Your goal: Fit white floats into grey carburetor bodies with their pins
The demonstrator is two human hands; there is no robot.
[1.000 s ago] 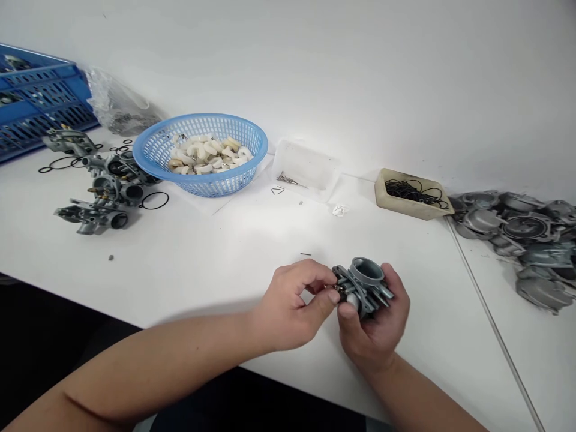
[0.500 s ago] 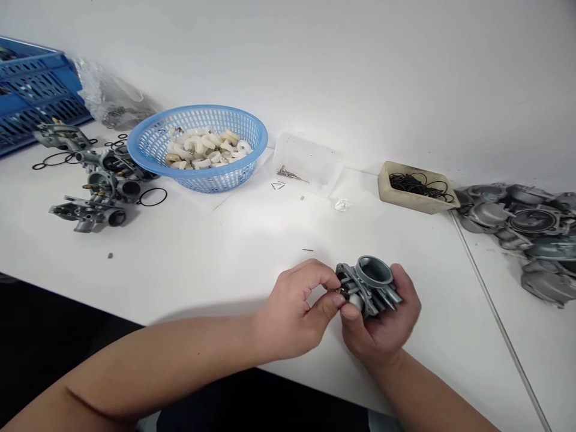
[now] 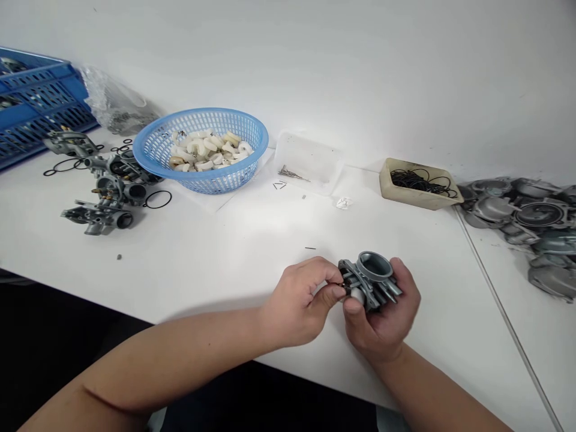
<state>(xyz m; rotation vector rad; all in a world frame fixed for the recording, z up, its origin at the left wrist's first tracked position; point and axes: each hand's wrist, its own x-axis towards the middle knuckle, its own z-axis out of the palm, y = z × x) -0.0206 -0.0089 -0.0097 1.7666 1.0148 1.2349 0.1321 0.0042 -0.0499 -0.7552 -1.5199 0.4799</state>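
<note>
I have the grey metal carburetor body [image 3: 365, 282] in my right hand [image 3: 387, 331], above the white tabletop [image 3: 216, 258], its round mouth facing up, my fingers clamped around it. My left hand [image 3: 297, 300] has thumb and fingertip pinched on a small dark part [image 3: 345, 288] at the body's 9 o'clock side. Outward from the body, a clear plastic tray [image 3: 321, 162] with thin metal pins sits at 11 o'clock, a cream box [image 3: 405, 195] of black rings at 1, grey metal castings [image 3: 495, 210] at 2, and a round blue basket [image 3: 220, 180] of white plastic pieces at 10.
</note>
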